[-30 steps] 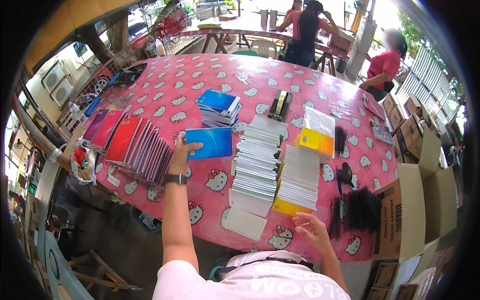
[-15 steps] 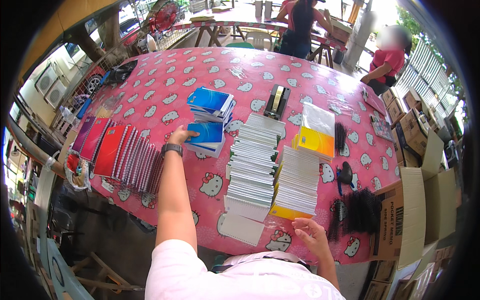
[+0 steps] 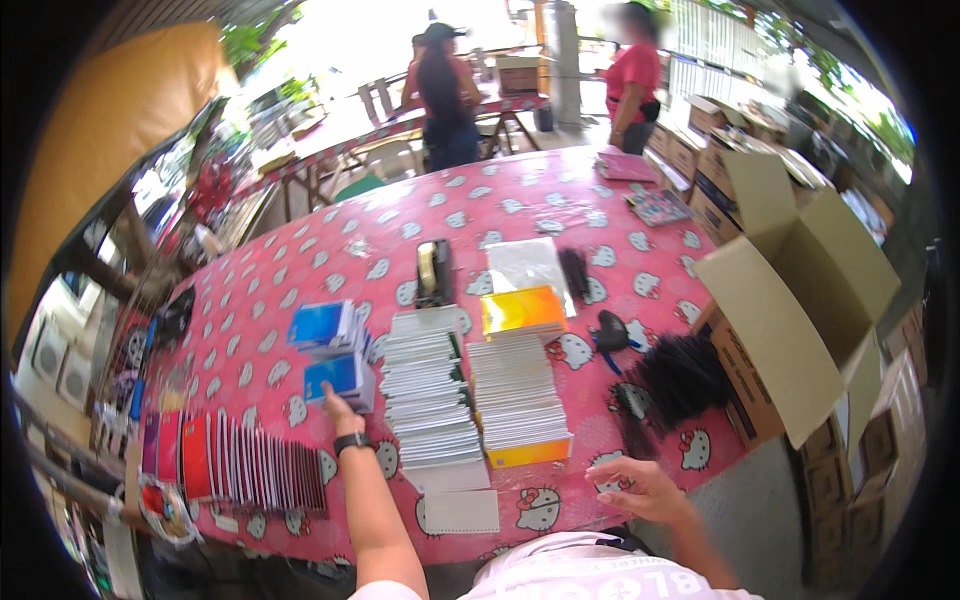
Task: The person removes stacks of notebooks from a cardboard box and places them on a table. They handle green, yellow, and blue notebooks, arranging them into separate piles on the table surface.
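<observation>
My left hand [image 3: 342, 412] reaches forward to the nearer stack of blue notebooks [image 3: 330, 377]. Its thumb lies on the top cover; the fingers are partly hidden along the stack's side. Another blue notebook stack [image 3: 318, 325] stands right behind. My right hand [image 3: 640, 488] hovers over the near table edge, open, fingers loosely spread and holding nothing. To its left are a leaning row of yellow-covered notebooks [image 3: 520, 400] and a long row of white-edged notebooks [image 3: 430, 390]. One punched white sheet [image 3: 461, 512] lies in front of them.
Red notebooks [image 3: 250, 460] and purple ones [image 3: 160, 445] stand at the left. A tape dispenser [image 3: 433, 272], clear plastic sleeves [image 3: 522, 268], blue-handled tool [image 3: 612, 335] and black binding coils [image 3: 675, 385] lie about. An open carton [image 3: 790, 330] stands right. Two people are beyond the pink table.
The view has swung to the right and up, showing more of the carton and background. My left hand is still at the nearer blue stack; my right hand stays empty near the table edge.
</observation>
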A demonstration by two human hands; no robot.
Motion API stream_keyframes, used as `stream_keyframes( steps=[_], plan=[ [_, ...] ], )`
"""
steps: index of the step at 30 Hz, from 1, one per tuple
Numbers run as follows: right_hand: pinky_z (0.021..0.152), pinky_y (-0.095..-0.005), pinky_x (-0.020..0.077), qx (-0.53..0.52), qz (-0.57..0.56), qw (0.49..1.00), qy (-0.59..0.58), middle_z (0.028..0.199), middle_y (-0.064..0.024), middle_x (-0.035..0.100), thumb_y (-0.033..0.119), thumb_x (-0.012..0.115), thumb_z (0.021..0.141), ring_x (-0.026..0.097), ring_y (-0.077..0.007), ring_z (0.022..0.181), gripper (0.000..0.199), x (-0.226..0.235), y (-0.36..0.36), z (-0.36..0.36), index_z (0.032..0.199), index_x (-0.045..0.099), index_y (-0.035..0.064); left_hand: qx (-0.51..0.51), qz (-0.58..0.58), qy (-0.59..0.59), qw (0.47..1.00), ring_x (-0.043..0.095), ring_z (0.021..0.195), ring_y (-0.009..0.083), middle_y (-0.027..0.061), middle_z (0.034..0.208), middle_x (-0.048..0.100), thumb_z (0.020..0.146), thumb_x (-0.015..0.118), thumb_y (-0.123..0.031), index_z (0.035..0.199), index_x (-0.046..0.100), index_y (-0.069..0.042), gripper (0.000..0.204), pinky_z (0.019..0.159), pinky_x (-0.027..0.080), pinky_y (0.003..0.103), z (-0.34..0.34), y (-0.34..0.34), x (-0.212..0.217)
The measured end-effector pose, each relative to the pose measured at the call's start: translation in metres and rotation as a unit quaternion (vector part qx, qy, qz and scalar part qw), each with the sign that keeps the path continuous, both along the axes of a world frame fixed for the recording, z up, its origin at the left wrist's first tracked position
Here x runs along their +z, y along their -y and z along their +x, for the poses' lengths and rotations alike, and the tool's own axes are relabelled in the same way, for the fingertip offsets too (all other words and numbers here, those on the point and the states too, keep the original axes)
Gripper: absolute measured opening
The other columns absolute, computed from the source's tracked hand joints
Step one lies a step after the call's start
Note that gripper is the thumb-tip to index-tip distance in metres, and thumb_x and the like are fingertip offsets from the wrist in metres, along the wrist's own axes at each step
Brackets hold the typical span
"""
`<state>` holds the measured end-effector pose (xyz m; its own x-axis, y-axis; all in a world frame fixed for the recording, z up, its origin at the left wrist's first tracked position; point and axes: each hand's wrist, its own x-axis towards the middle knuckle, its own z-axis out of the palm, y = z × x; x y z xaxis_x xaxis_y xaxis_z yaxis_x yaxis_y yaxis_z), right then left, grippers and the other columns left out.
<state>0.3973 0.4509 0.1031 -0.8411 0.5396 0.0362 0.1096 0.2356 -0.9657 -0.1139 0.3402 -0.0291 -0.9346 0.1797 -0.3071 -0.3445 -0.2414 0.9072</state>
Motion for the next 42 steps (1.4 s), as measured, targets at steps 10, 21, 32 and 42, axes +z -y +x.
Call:
stream_keyframes(
  steps=[10, 21, 32, 42],
  plan=[
    [0.088, -0.0352, 0.0413, -0.162, 0.228, 0.936, -0.216, 0.105, -0.0201, 0.06, 0.032, 0.071, 0.075, 0.057, -0.0271, 0.099, 0.049, 0.145, -0.026, 0.234, 0.11, 0.057, 0.0014, 0.132, -0.028, -0.557, 0.82, 0.044, 0.116, 0.0263, 0.0146, 0.126, 0.045, 0.091, 0.047, -0.025, 0.119, 0.048, 0.002, 0.039, 0.097, 0.036, 0.039, 0.162, -0.053, 0.204],
    [0.098, -0.043, 0.0248, -0.361, 0.494, 0.78, 0.131, 0.126, -0.0092, 0.05, 0.047, 0.053, 0.083, 0.037, -0.03, 0.122, 0.049, 0.077, -0.17, 0.337, 0.116, 0.055, 0.011, -0.536, 0.058, -0.732, 0.417, 0.054, 0.1, 0.0276, 0.0136, 0.101, 0.061, 0.077, 0.064, -0.023, 0.101, 0.062, -0.003, 0.031, 0.091, 0.039, 0.036, 0.545, -0.358, 0.332],
    [0.095, -0.045, 0.0213, -0.364, 0.451, 0.815, -0.018, 0.127, -0.0013, 0.05, 0.049, 0.053, 0.082, 0.032, -0.0257, 0.124, 0.042, 0.035, -0.185, 0.334, 0.113, 0.057, 0.0205, -0.877, -0.299, -0.335, 0.168, 0.051, 0.109, 0.0263, 0.0142, 0.126, 0.051, 0.077, 0.047, -0.067, 0.127, 0.047, -0.008, 0.078, 0.09, 0.041, 0.039, 0.7, -0.577, 0.066],
    [0.093, -0.04, 0.0224, -0.33, 0.442, 0.833, -0.04, 0.124, 0.0006, 0.053, 0.036, 0.06, 0.079, 0.033, -0.023, 0.123, 0.035, 0.035, -0.196, 0.347, 0.111, 0.058, 0.0211, -0.883, -0.242, -0.207, 0.343, 0.051, 0.113, 0.0251, 0.0148, 0.123, 0.053, 0.075, 0.063, -0.048, 0.123, 0.05, -0.002, 0.068, 0.099, 0.036, 0.036, 0.714, -0.509, 0.055]
  ],
)
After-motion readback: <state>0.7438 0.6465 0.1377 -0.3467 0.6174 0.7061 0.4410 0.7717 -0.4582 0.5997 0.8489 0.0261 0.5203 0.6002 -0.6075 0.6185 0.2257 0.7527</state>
